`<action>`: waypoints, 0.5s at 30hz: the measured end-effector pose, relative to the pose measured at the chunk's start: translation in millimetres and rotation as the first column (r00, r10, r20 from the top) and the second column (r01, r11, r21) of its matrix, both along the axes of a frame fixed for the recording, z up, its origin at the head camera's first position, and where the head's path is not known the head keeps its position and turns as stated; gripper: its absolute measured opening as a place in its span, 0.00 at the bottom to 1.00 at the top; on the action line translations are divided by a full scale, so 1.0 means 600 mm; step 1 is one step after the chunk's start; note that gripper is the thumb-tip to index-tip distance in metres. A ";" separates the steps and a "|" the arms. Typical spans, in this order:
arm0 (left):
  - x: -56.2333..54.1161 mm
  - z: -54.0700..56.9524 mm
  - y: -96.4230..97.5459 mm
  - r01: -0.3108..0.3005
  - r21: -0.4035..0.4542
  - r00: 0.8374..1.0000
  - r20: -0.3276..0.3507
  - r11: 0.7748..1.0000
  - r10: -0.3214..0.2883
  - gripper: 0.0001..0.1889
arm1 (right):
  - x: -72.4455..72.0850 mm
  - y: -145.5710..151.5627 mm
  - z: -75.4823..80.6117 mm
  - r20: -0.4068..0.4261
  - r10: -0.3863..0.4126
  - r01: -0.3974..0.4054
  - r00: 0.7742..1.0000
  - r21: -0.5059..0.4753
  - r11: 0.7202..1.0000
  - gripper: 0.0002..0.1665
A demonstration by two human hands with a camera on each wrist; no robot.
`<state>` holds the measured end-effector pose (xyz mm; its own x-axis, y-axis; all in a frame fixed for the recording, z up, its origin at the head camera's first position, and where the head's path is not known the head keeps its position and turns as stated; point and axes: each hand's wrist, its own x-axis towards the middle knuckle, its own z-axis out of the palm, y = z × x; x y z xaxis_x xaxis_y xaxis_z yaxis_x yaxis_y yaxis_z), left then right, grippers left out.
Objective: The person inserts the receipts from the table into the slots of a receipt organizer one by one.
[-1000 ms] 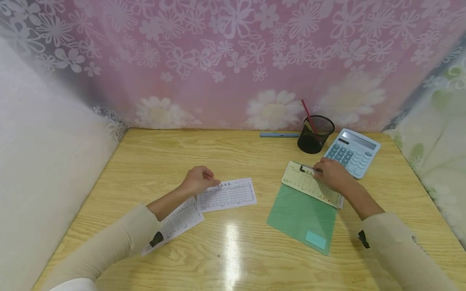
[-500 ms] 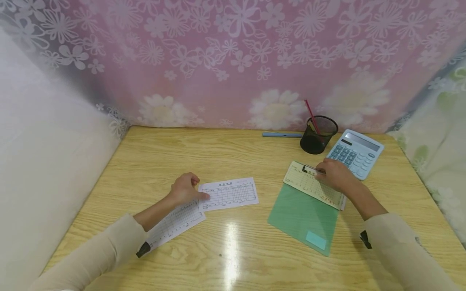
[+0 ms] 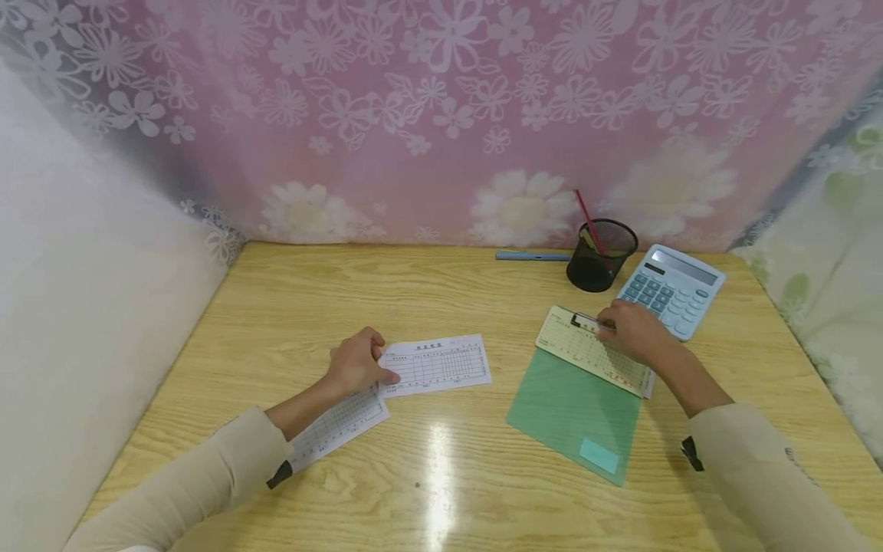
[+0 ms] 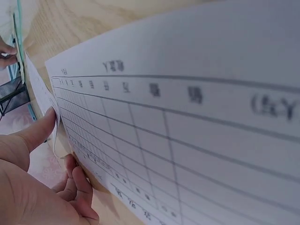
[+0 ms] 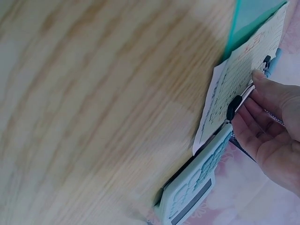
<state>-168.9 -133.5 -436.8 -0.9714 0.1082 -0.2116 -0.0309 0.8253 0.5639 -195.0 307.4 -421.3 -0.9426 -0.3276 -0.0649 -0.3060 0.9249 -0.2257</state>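
Observation:
My left hand [image 3: 357,362] pinches the left end of a white printed form [image 3: 441,365], thumb on top and fingertips under the edge. A second white form [image 3: 348,420] lies below and to the left, partly hidden by that hand and sleeve; its ruled grid fills the left wrist view. My right hand [image 3: 636,331] holds the metal clip [image 5: 233,106] at the top of a green clipboard [image 3: 569,410], thumb on the near side. Under the clip lies a yellow printed form [image 3: 586,349], with white paper showing beneath its edge.
A pale blue calculator [image 3: 672,291] lies right beside the clipboard's top. Behind stands a black mesh pen cup [image 3: 593,270] with a red pencil [image 3: 588,218]. A blue pen [image 3: 527,255] lies along the table's back edge, by the flowered curtain [image 3: 414,115].
My left hand has moved back left along the white form to its left end and now pinches it there. The right hand stays on the clip.

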 end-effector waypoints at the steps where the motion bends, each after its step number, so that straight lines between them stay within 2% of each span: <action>1: 0.000 0.000 0.001 0.000 0.002 1.000 0.005 1.000 0.000 0.33 | 0.000 0.000 0.000 -0.002 0.000 0.000 1.000 0.000 1.000 0.13; 7: -0.001 0.000 0.003 -0.014 0.001 1.000 0.019 1.000 0.014 0.33 | 0.000 0.000 -0.001 -0.002 -0.006 0.006 1.000 0.004 1.000 0.13; 11: -0.001 -0.003 0.002 -0.041 0.030 0.999 0.020 0.999 0.040 0.34 | 0.000 0.000 -0.003 0.003 -0.013 0.013 1.000 0.005 1.000 0.13; 15: 0.000 -0.003 0.002 -0.057 0.067 0.998 0.016 0.996 0.056 0.23 | -0.001 0.000 -0.004 0.011 -0.024 0.024 1.000 0.011 1.000 0.13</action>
